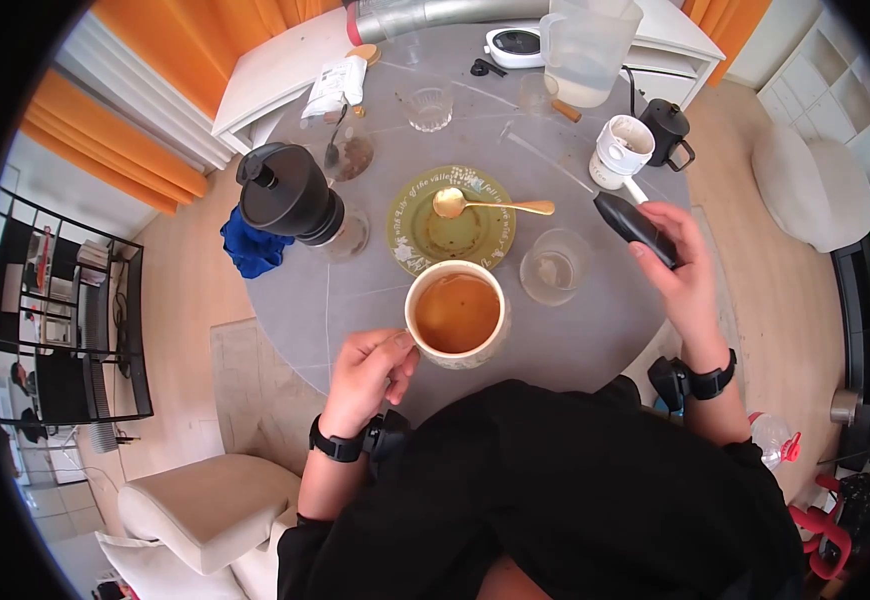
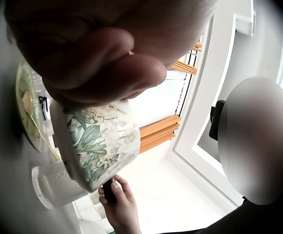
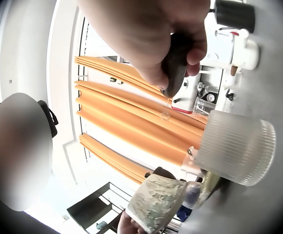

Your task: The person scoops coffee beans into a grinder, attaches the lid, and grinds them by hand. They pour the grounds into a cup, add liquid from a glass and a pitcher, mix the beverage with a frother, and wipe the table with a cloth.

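Observation:
My left hand grips the handle side of a cream mug filled with brown liquid. In the left wrist view the mug shows a floral print, with blurred fingers beside it. My right hand holds a milk frother by its black handle. Its thin shaft points away from me over the table, and a small whisk ring shows in the right wrist view. Beyond the mug sits a green plate with a golden spoon lying across it. A ribbed clear glass stands between the mug and the frother.
At the left of the grey table stands a black-topped container with a clear base. White cups, a black pot and a clear pitcher stand at the back right. Another glass is behind the plate.

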Demonstrator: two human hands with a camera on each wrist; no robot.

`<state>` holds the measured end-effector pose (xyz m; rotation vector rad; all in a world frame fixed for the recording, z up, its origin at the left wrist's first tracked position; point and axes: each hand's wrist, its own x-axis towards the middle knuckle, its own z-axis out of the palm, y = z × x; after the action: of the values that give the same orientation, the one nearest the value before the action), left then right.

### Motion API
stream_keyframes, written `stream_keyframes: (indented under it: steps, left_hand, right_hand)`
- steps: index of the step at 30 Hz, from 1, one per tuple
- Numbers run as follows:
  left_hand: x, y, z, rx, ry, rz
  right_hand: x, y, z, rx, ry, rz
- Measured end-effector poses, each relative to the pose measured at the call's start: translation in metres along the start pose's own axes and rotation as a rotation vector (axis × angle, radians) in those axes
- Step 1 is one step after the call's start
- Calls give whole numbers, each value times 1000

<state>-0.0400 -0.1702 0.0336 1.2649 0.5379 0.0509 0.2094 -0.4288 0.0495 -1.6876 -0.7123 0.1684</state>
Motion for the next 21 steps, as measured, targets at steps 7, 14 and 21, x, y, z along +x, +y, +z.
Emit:
stream_keyframes:
  steps: [7, 14, 21]
  left_hand:
    - [0, -3, 10, 35, 31, 37]
    - [1, -1, 20, 85, 34, 86]
    - [-3, 28, 21, 86, 63, 155]
  right_hand:
    - [4, -65, -39, 109, -170, -228]
    - [12, -110, -8, 84, -390, -218]
    - [43, -105, 70, 270, -544, -571]
